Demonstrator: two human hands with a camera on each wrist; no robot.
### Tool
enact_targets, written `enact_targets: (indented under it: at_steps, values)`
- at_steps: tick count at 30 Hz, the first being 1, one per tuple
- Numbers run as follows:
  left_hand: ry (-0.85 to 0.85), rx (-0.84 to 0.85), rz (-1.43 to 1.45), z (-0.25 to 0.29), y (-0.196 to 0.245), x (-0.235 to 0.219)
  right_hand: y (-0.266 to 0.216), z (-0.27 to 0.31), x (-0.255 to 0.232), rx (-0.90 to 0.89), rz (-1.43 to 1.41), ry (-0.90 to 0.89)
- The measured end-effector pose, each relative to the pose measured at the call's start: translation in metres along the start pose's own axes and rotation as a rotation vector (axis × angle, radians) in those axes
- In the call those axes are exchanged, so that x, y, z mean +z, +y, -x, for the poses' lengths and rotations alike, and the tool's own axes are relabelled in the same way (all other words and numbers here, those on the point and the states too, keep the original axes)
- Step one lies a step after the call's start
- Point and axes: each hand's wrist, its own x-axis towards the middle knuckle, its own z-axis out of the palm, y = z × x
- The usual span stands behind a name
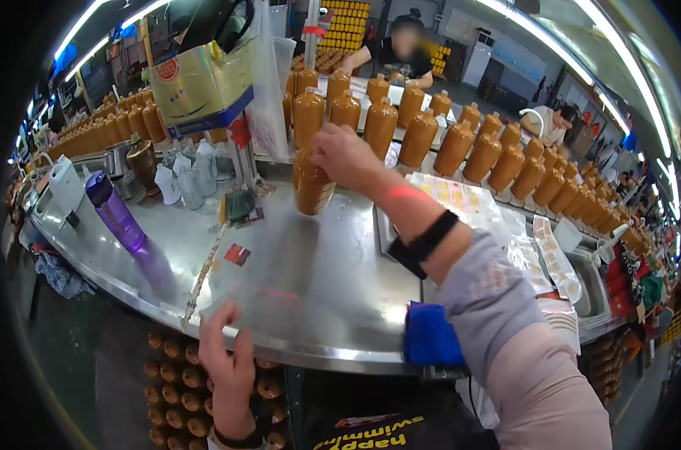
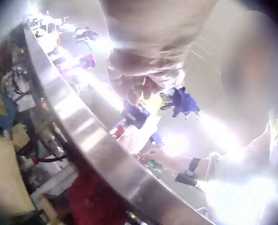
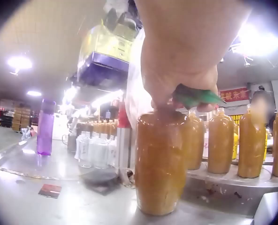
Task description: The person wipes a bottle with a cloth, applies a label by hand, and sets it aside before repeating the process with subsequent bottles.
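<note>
Near the far side of the steel table, my right hand [image 1: 348, 156] grips a glossy brown bottle [image 1: 310, 187] by its neck from above. In the right wrist view the bottle [image 3: 160, 164] stands upright, its neck hidden by the fingers. A small green piece [image 3: 195, 96] shows against the fingers of that hand; I cannot tell what it is. My left hand [image 1: 229, 364] is held at the table's front edge with fingers loosely bent and nothing in them. From the left wrist view, the left hand [image 2: 143, 79] hangs over bright glare.
Rows of brown bottles [image 1: 454, 148] line the shelf behind the table [image 1: 310, 300]. A purple bottle [image 1: 115, 214], clear glass bottles [image 1: 187, 180] and a small red packet [image 1: 237, 255] are at left. A blue cloth [image 1: 434, 336] lies at the front right. People sit across.
</note>
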Motion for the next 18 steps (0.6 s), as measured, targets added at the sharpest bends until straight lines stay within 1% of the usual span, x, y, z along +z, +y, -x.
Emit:
enact_targets:
  at_steps: [1, 2, 3, 4, 5, 6, 7, 8, 9, 11, 12, 13, 14, 15, 17, 18]
  values:
    - [-0.022, 0.04, 0.061, -0.016, 0.01, 0.015, -0.005, 0.01, -0.019, -0.082, -0.041, 0.088]
    - [-0.046, 0.106, 0.022, -0.026, 0.013, 0.031, -0.009, 0.024, -0.041, -0.155, -0.08, 0.171]
    - [-0.07, 0.131, 0.09, -0.039, 0.021, 0.05, -0.025, 0.046, -0.081, -0.263, -0.087, 0.164]
    - [-0.102, 0.237, 0.057, -0.057, 0.041, 0.065, -0.031, 0.06, -0.104, -0.096, -0.23, 0.123]
    - [-0.101, 0.299, 0.049, -0.072, 0.064, 0.081, -0.035, 0.077, -0.128, -0.109, -0.262, 0.151]
    - [-0.1, 0.364, 0.049, -0.082, 0.086, 0.099, -0.038, 0.096, -0.153, -0.155, -0.174, 0.148]
    - [-0.123, 0.376, 0.091, -0.088, 0.103, 0.118, -0.04, 0.118, -0.165, 0.031, -0.466, 0.07]
    - [-0.225, 0.251, 0.306, -0.088, 0.126, 0.132, -0.041, 0.138, -0.176, 0.165, -0.499, 0.031]
    - [-0.349, 0.131, 0.463, -0.08, 0.137, 0.142, -0.039, 0.156, -0.185, 0.294, -0.53, -0.005]
    - [-0.566, -0.142, 0.782, -0.061, 0.156, 0.167, -0.023, 0.201, -0.187, 0.349, -0.459, 0.034]
    - [-0.646, -0.282, 0.893, -0.044, 0.156, 0.187, -0.014, 0.229, -0.18, 0.435, -0.479, -0.005]
    - [-0.719, -0.425, 1.001, -0.026, 0.151, 0.207, -0.011, 0.257, -0.168, 0.569, -0.557, 0.021]
    - [-0.751, -0.571, 1.051, -0.009, 0.145, 0.224, -0.001, 0.284, -0.151, 0.599, -0.539, 0.073]
    - [-0.782, -0.718, 1.097, 0.003, 0.142, 0.237, 0.013, 0.309, -0.136, 0.611, -0.593, 0.072]
    - [-0.808, -0.781, 1.099, 0.011, 0.144, 0.251, 0.02, 0.337, -0.123, 0.761, -0.709, 0.021]
    - [-0.817, -0.813, 1.097, 0.012, 0.145, 0.255, 0.024, 0.34, -0.123, 0.764, -0.741, 0.013]
